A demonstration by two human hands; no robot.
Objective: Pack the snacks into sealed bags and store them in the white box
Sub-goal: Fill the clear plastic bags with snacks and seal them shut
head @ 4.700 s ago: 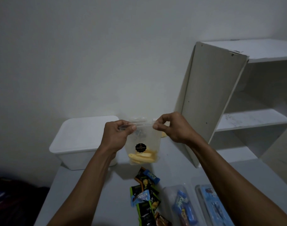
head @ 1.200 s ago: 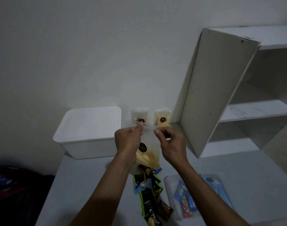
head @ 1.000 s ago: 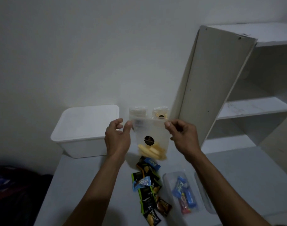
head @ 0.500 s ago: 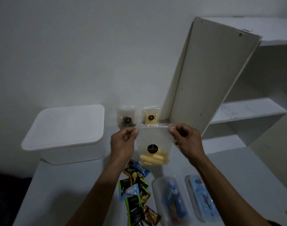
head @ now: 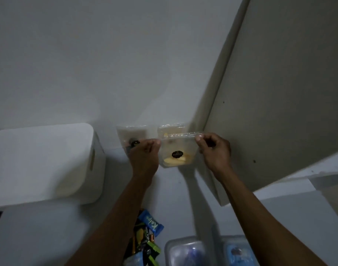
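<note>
I see the clear bag of yellow snacks held up over the table near the wall, my left hand and right hand pinching its top corners, the lidded white box to the left, loose snack packets below

Clear plastic zip bag: pale yellow snack pieces, round black label. Rectangular lidded plastic box: white. Small foil snack wrapper: blue, white lettering. Tabletop: pale grey.
</note>
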